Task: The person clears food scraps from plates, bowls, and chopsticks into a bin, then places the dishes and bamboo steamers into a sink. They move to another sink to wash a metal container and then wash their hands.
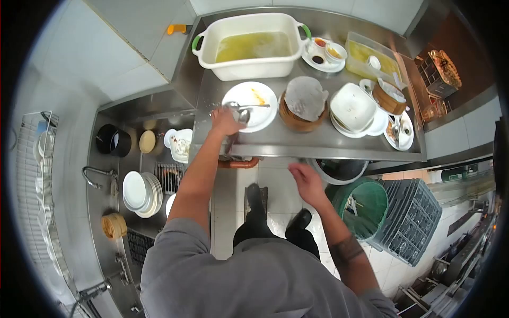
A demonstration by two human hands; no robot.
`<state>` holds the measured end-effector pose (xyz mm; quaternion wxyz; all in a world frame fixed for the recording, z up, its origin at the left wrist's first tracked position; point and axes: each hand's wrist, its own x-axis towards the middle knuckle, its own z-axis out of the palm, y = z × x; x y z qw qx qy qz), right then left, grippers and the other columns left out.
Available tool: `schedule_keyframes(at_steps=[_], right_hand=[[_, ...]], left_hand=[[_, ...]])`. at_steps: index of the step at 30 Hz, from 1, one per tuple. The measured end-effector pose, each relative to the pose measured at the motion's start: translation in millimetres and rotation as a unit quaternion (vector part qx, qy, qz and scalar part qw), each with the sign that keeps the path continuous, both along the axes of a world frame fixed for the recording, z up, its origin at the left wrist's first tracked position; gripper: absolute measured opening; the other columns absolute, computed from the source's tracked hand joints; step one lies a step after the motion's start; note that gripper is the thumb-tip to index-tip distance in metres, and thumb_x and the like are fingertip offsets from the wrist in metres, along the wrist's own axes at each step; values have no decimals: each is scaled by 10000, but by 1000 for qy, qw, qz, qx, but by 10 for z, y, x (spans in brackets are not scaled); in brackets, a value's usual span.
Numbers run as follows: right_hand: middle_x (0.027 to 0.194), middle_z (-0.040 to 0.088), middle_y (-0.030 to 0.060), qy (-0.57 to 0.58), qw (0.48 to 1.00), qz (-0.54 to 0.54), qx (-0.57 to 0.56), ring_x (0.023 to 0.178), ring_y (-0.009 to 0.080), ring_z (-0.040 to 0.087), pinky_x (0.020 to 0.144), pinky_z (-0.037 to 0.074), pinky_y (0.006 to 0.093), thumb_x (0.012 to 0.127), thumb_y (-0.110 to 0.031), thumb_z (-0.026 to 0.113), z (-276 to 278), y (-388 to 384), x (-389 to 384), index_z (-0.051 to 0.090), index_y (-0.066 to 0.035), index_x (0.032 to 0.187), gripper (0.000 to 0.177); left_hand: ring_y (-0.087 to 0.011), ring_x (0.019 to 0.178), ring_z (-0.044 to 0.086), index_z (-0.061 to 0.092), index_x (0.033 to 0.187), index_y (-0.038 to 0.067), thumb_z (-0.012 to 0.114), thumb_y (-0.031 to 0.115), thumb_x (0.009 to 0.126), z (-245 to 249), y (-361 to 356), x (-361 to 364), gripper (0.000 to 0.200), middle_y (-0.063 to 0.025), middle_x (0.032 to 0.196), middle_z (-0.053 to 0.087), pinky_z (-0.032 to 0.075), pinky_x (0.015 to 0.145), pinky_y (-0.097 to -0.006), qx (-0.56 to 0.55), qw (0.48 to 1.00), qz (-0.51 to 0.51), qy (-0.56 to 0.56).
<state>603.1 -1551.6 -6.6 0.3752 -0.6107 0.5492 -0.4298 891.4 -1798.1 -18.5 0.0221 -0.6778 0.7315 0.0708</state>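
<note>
Lying at the left hand (pixel 228 122), the metal spoons (pixel 244 116) looked light, stiff and probably slippery, best held by their handles; the white plate (pixel 263 119) under them seemed breakable, best held by its rim. The left fingers were half curled; whether they gripped anything, I could not tell. The right hand (pixel 307 183) hung empty, loosely spread, with the round basket (pixel 299 123) ahead of it.

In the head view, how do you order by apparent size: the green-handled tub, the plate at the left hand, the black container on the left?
1. Green-handled tub
2. Plate
3. Black container
</note>
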Motion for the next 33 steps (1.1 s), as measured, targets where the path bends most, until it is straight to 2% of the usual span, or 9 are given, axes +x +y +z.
schedule_keyframes(at_steps=[8, 12, 16, 20, 22, 24, 27, 29, 33], right_hand=[[1292, 595, 175, 422, 885, -61, -188, 1306, 377, 475, 1042, 416, 492, 837, -7, 547, -415, -2536, 1256, 573, 5, 1272, 436], [1187, 632, 150, 488, 873, -2, 14, 1230, 347, 546, 997, 441, 505, 865, -86, 588, -262, -2554, 1344, 576, -14, 1182, 325], [1076, 653, 188, 395, 915, 4, 81, 1025, 407, 638, 877, 487, 525, 944, -140, 562, -47, -2341, 1409, 570, -32, 1071, 167], [984, 672, 251, 242, 964, -70, 89, 901, 478, 637, 777, 499, 545, 998, -152, 503, 574, -2524, 1364, 581, -25, 1018, 150], [767, 684, 186, 206, 965, -130, -97, 752, 369, 689, 661, 520, 471, 1012, -228, 537, 877, -2937, 1280, 617, 9, 980, 252], [846, 665, 137, 32, 986, -91, 134, 694, 175, 676, 570, 554, 346, 1020, -303, 571, 1828, -3211, 1269, 628, 30, 1086, 344], [1046, 661, 184, -122, 988, -87, 47, 857, 260, 715, 712, 629, 367, 1006, -307, 607, 2057, -3639, 1039, 497, 74, 1298, 493], [1112, 671, 206, -80, 987, -135, -27, 865, 246, 715, 781, 601, 346, 994, -291, 624, 2088, -3603, 938, 481, 92, 1359, 548], [971, 726, 140, -87, 988, -113, 66, 817, 204, 695, 730, 543, 329, 954, -256, 629, 1230, -2997, 658, 677, 34, 1092, 325]], left_hand=[[-346, 1137, 582, 586, 1253, 2, 647, 246, 858, -186, -130, 247, 468, -178, 1164, 647, 413, 1006, -478, -34, 980, -187, -57], [-371, 975, 674, 567, 1157, -39, 548, 112, 896, -126, -101, 373, 302, -224, 1113, 659, 538, 863, -466, 26, 967, -253, 34], [-422, 1001, 670, 558, 1128, -53, 538, 41, 881, 552, -118, 607, 265, -273, 1122, 639, 567, 856, -489, 117, 966, -209, 101], [-457, 991, 674, 589, 1076, -61, 505, 12, 887, 1259, -624, 690, 219, -285, 1083, 646, 547, 866, -524, -31, 944, -305, 122], [-428, 1032, 668, 606, 1135, -77, 466, 52, 923, 1869, -1139, 383, 284, -284, 1087, 670, 527, 906, -515, 39, 963, -248, 98], [-439, 1097, 629, 586, 1185, -69, 566, 82, 906, 1963, -1872, 150, 318, -280, 1140, 662, 506, 922, -492, -86, 944, -303, 94], [-433, 1062, 643, 637, 1149, -38, 574, 171, 923, 2568, -2045, 24, 314, -254, 1131, 680, 511, 904, -490, -150, 944, -263, 131], [-422, 1245, 513, 563, 1234, -158, 598, 281, 962, 2660, -2004, 19, 517, -312, 1321, 555, 437, 1080, -431, -235, 949, -203, 48], [-370, 1044, 675, 713, 1090, 20, 538, 266, 918, 1760, -1512, 386, 348, -217, 1109, 704, 528, 888, -477, -27, 973, -127, 191]])
